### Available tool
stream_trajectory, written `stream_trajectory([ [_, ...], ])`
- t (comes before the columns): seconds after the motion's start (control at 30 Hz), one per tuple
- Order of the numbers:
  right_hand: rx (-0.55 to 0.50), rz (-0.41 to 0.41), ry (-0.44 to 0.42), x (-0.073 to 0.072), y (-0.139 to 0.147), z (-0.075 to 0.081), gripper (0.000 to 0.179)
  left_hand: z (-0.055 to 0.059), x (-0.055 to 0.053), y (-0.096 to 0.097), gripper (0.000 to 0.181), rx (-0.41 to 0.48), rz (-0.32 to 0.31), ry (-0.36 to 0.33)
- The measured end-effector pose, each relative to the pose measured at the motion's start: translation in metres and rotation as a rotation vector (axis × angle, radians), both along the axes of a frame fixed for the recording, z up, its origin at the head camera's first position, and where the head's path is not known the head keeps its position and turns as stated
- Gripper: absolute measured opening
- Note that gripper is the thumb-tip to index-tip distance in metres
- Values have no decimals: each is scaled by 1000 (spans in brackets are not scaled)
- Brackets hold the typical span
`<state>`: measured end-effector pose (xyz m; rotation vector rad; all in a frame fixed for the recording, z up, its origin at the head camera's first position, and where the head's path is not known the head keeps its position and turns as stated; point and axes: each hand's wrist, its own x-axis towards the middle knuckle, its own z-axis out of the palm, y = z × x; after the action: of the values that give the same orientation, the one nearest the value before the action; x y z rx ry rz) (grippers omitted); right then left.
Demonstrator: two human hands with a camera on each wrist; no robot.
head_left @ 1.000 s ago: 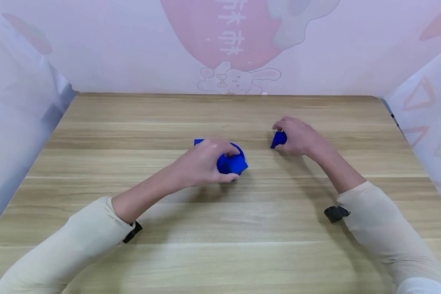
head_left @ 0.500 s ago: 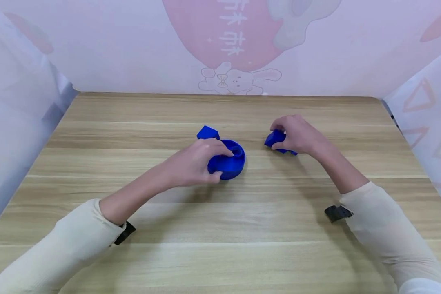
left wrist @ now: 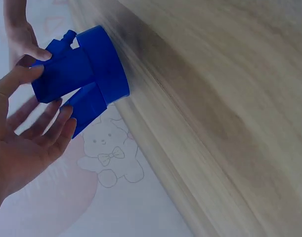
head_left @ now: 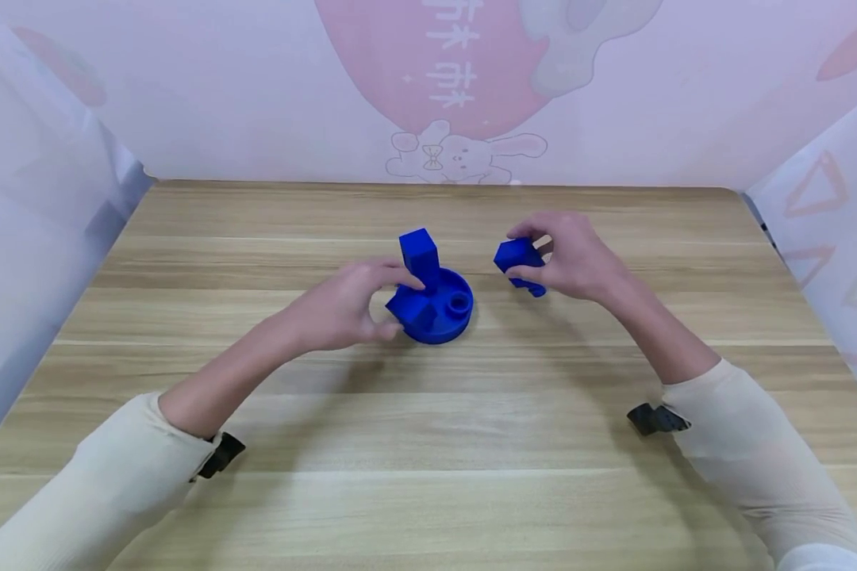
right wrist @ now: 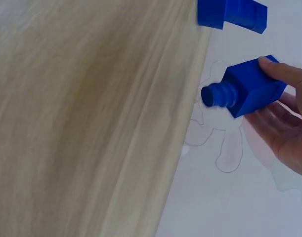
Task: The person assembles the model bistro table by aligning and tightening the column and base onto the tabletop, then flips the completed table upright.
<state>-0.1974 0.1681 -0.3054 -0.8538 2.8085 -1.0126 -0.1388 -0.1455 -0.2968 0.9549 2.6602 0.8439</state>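
Note:
A round blue base (head_left: 436, 337) with a raised rim stands on the wooden table. Two blue rectangular blocks rise from it, a far block (head_left: 420, 250) and a near-left block (head_left: 409, 305). Between thumb and fingers, my left hand (head_left: 343, 305) holds the near-left block. A short round socket (head_left: 459, 304) shows inside the base at the right. To the right and above the table, my right hand (head_left: 574, 258) grips a separate blue block (right wrist: 254, 86). That block has a ridged round stub (right wrist: 219, 95), which points away from the hand in the right wrist view.
The wooden table (head_left: 428, 444) reaches back to a pale printed wall (head_left: 257, 95). Side panels (head_left: 36, 198) close off the left and right. A black device (head_left: 221, 456) sits at the left cuff, another black device (head_left: 657, 419) at the right cuff.
My left hand has moved left as the base turned, bringing its two blocks and the socket into view. My right hand has shifted slightly left, tilting its block so that the stub shows.

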Motion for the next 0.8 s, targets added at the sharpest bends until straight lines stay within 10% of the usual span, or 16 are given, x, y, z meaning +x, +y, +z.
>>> stream_trajectory([
  [0.27,-216,18,-112,7,-11,4,42,-6,3,7,43,59,230,-46],
  [0.8,-424,169,-139,17,-37,-2,37,-10,-2,7,31,75,262,-46],
])
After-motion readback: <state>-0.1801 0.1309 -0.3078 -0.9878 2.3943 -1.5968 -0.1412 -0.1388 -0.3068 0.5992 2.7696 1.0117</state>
